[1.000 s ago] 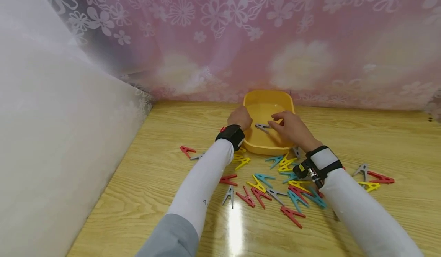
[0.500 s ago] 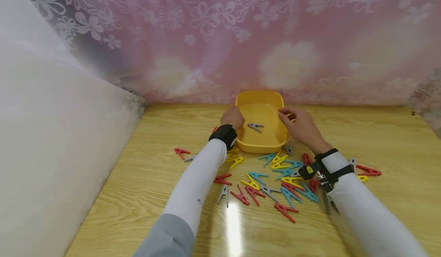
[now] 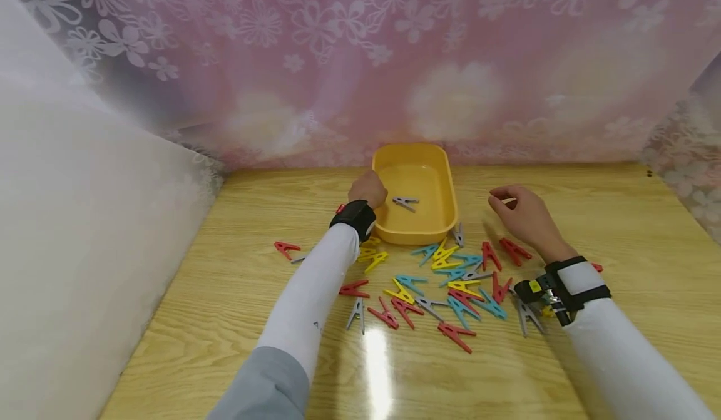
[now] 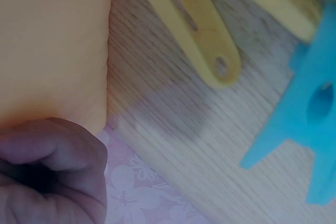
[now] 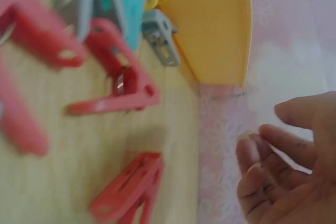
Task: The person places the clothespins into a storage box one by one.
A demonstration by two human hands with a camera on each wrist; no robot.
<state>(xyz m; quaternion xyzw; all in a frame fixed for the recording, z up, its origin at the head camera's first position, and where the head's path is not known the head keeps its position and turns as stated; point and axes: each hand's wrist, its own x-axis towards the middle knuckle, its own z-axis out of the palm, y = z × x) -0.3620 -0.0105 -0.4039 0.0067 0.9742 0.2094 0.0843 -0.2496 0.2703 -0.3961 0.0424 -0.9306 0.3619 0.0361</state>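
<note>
My left hand (image 3: 368, 189) grips the left rim of the yellow plastic basin (image 3: 414, 237), fingers curled in against its wall (image 4: 47, 40) in the left wrist view. A single grey clothespin (image 3: 405, 203) lies on the basin's floor. To the right of the basin, my right hand (image 3: 524, 213) hovers above the table with nothing in it, thumb and fingers apart and loosely bent, as the right wrist view shows. Nearest below it are a red clothespin (image 3: 515, 251) and a second red clothespin (image 5: 128, 190), seen close in the right wrist view.
Red, yellow, blue and grey clothespins lie scattered on the wooden table (image 3: 225, 320) in front of the basin, including a grey clothespin (image 3: 459, 235) beside its front right corner. A pink floral curtain (image 3: 338, 82) hangs behind the table; a white wall (image 3: 84, 232) stands at the left.
My right hand has withdrawn from over the basin to its right, leaving the grey clothespin inside. My left hand stays at the rim. The head view has shifted slightly.
</note>
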